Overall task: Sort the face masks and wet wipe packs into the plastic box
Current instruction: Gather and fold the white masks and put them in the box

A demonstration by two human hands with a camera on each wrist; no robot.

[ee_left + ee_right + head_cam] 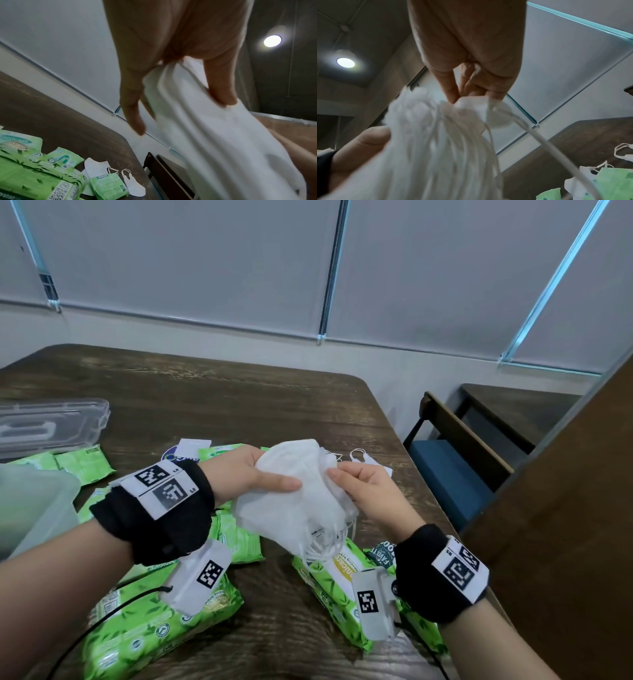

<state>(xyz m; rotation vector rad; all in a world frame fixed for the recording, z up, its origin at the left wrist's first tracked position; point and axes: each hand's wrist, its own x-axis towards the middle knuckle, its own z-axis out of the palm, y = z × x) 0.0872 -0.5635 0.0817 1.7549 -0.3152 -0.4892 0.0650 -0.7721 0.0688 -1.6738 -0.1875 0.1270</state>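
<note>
The masks (301,491) are white, with white loops. The packs (161,625) are bright green with a leaf pattern and a yellow label. The bench (239,398) is dark brown with wood grain. Black bands (154,525) with black-and-white square codes are worn.

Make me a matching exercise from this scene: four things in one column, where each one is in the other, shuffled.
1. stack of white face masks
2. clear lid
3. blue chair
4. large green wet wipe pack

a. beside the table's right edge
b. far left on the table
c. held in both hands
d. under the left wrist

Pairs: 1-c, 2-b, 3-a, 4-d
</note>
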